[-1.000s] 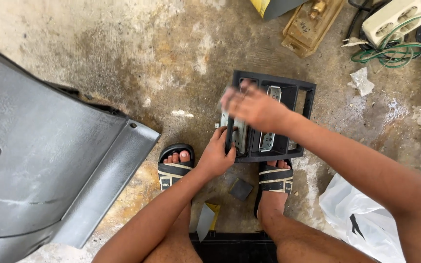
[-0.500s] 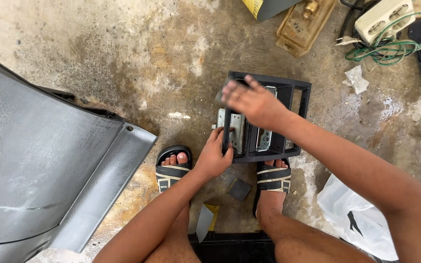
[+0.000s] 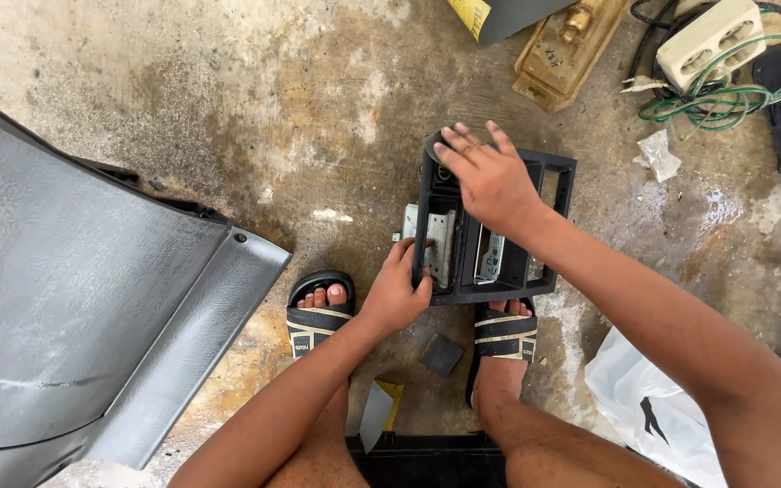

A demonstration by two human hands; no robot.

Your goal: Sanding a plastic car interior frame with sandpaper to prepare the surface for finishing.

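Person squats on stained concrete floor (image 3: 228,108), working a black plastic frame (image 3: 558,181), a rectangular console-type bezel with a metal bracket (image 3: 436,244) inside it. Frame lies flat on the floor just ahead of both sandalled feet, its near edge touching the right sandal (image 3: 503,330).

Left hand (image 3: 397,294) is curled around the frame's near-left edge, fingers hooked over the rim, thumb side under; a firm clamp. Right hand (image 3: 490,176) rests palm-down on the frame's far-left corner, fingers spread and pressing, closed on nothing; a round dark part sits under the fingertips, unclear what.

Step in hand, as a judgement: steadying and pressing the frame, probably to seat or free the inner bracket. Next move likely calls for the left grip to stay firm while the right pushes or pries at that corner, with care not to snap the thin plastic.

Around: large grey car trim panel (image 3: 74,298) at left, white plastic bag (image 3: 653,407) lower right, green wire coil (image 3: 725,95) and beige socket block (image 3: 707,41) upper right.
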